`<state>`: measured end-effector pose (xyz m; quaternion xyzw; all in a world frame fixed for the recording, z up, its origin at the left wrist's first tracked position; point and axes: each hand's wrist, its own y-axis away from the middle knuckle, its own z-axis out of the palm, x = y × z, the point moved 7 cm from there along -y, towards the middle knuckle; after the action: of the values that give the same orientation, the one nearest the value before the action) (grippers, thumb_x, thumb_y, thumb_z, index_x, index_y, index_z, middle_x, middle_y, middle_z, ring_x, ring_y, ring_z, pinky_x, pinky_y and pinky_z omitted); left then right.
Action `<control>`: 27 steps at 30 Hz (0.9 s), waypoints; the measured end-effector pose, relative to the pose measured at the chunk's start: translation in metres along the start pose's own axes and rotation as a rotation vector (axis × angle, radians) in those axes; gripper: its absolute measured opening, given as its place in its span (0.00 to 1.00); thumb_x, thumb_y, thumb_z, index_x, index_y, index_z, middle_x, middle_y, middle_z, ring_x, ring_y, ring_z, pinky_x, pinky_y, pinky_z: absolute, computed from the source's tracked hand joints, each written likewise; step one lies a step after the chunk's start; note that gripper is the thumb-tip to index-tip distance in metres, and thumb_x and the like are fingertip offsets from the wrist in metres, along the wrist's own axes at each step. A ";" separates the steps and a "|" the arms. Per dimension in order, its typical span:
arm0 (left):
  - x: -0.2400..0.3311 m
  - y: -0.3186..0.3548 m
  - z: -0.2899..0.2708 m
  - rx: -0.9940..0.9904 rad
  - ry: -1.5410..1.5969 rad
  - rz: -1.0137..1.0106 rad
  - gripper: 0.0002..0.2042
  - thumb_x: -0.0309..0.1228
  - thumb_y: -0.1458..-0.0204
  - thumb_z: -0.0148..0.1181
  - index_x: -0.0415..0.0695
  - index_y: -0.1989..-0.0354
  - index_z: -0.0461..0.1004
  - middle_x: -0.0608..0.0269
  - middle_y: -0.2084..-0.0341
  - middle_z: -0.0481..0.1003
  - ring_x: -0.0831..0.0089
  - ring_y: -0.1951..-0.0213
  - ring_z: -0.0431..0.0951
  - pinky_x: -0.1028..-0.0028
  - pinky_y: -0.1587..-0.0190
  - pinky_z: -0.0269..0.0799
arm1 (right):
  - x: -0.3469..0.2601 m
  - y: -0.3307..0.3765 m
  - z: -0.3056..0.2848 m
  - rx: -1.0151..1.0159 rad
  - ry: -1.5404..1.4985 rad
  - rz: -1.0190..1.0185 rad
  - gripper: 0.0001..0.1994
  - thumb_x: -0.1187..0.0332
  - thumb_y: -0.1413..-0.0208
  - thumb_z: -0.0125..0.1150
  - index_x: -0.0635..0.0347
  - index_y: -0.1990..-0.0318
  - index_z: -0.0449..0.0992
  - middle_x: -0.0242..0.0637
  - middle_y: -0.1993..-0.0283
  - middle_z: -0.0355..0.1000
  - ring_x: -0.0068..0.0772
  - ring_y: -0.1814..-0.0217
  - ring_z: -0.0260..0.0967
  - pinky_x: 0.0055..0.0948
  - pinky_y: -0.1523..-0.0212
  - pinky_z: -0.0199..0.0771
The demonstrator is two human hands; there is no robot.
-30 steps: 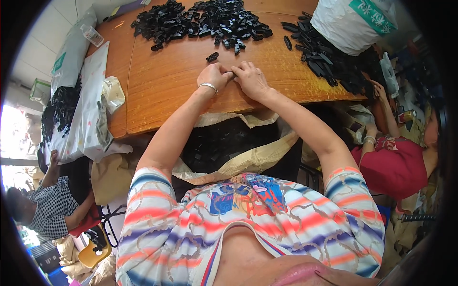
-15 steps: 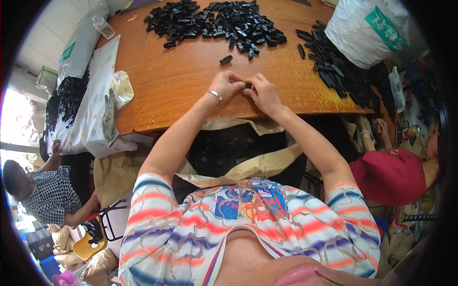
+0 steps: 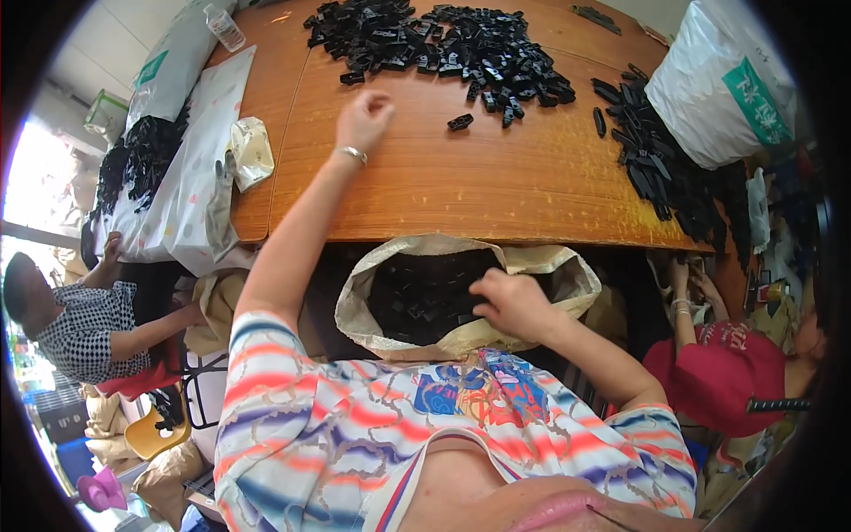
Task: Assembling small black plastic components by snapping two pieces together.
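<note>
From my end of the feed, I'm seeing the left hand [image 3: 365, 120] with its fingers bending in toward the palm; I'm not able to tell whether they are holding anything. The right hand [image 3: 514, 303] is also showing curled fingers, their tips pointing left, and whatever they may be gripping is staying hidden from me.

The right hand is hovering at the near right part of the sack [image 3: 353, 310], its fingertips lying over the open mouth. I'm making out dark parts [image 3: 424, 297] inside, too dim for telling their shapes. The sack is sitting between the table [image 3: 390, 195] and the wearer's body.

The left hand is hanging above the table, and its wrist is wearing a bracelet [image 3: 353, 155]. To its right, one black piece [image 3: 460, 122] is lying alone, just on the near side of a big pile [image 3: 430, 58] of similar pieces. Over on the right, slim black strips [image 3: 651, 173] are spreading beside a white bag [image 3: 709, 97].

Farther out, I'm viewing a bottle [image 3: 224, 28] and a pouch [image 3: 253, 152] on the left, while one co-worker [image 3: 84, 332] is sitting at each side.
</note>
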<state>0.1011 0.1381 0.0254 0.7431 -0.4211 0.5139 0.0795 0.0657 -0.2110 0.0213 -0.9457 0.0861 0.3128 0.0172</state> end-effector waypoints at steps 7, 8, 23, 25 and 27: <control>-0.049 -0.079 0.001 0.141 -0.794 0.177 0.36 0.52 0.53 0.62 0.54 0.35 0.59 0.53 0.38 0.61 0.54 0.35 0.54 0.60 0.33 0.49 | 0.007 -0.013 0.004 -0.156 0.060 0.032 0.14 0.66 0.56 0.68 0.61 0.62 0.77 0.42 0.65 0.72 0.48 0.64 0.74 0.42 0.63 0.75; -0.052 -0.090 0.007 0.089 -0.738 0.217 0.40 0.58 0.54 0.60 0.62 0.33 0.54 0.54 0.35 0.56 0.50 0.33 0.49 0.56 0.33 0.48 | 0.006 -0.021 -0.006 -0.162 0.048 0.037 0.13 0.65 0.56 0.68 0.61 0.63 0.77 0.41 0.65 0.73 0.48 0.64 0.74 0.42 0.63 0.75; 0.006 -0.121 0.126 -0.069 -0.714 0.191 0.24 0.53 0.54 0.61 0.71 0.46 0.70 0.66 0.37 0.60 0.53 0.36 0.55 0.41 0.41 0.57 | 0.065 -0.162 -0.085 0.383 0.181 -0.077 0.10 0.73 0.51 0.62 0.60 0.61 0.74 0.44 0.59 0.70 0.49 0.63 0.73 0.41 0.64 0.74; 0.008 -0.118 0.126 -0.092 -0.697 0.219 0.23 0.53 0.53 0.61 0.71 0.47 0.70 0.67 0.39 0.62 0.54 0.38 0.58 0.43 0.43 0.59 | 0.078 -0.177 -0.088 0.468 0.215 -0.069 0.11 0.74 0.52 0.62 0.60 0.59 0.74 0.44 0.57 0.69 0.49 0.62 0.73 0.41 0.63 0.75; 0.023 -0.107 0.127 -0.107 -0.741 0.278 0.20 0.50 0.52 0.61 0.67 0.48 0.72 0.68 0.43 0.67 0.58 0.42 0.66 0.52 0.45 0.67 | 0.092 -0.186 -0.091 0.558 0.314 -0.024 0.13 0.74 0.52 0.63 0.60 0.57 0.74 0.44 0.57 0.69 0.49 0.58 0.72 0.41 0.61 0.75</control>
<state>0.2681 0.1234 0.0199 0.8089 -0.5440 0.1945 -0.1094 0.2241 -0.0497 0.0355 -0.9422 0.1588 0.1274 0.2660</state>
